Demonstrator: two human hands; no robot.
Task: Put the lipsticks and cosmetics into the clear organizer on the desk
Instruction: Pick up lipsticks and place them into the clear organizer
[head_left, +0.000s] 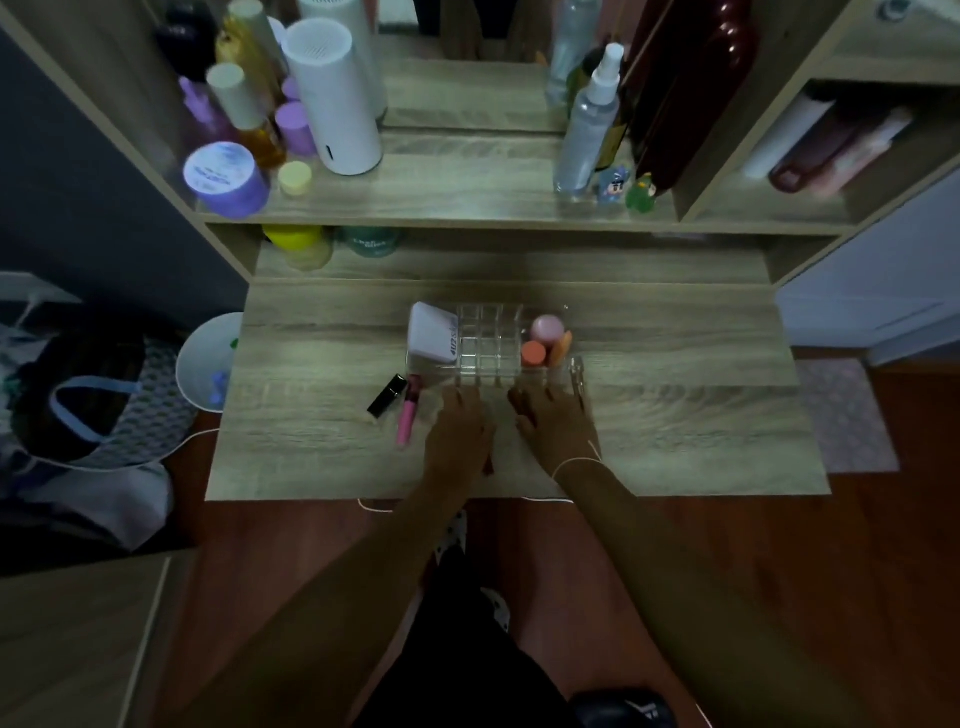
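1. The clear organizer (491, 343) sits mid-desk (675, 431); all places below are told from it.
2. Already in it: a white-lilac box (434, 332) in its left end, and a pink round jar (547, 327), an orange round piece (533, 353) and an orange slim piece (561, 347) in its right end. The middle grid cells look unfilled.
3. Still outside, just off its front-left corner: a black lipstick (387, 395) and a pink tube (408, 415), side by side, long axes running roughly away from the person.
4. The left hand (460, 426) rests at its front edge, fingers spread, gripping nothing visible. The right hand (556, 415) lies at the front-right, also spread and apparently empty.
5. My judgement: the left hand is nearer both tubes, which lie to its left, so it suits the next pick.
6. A dark reddish sliver under the left wrist is too hidden to name; the organizer's front wall is hard to trace.
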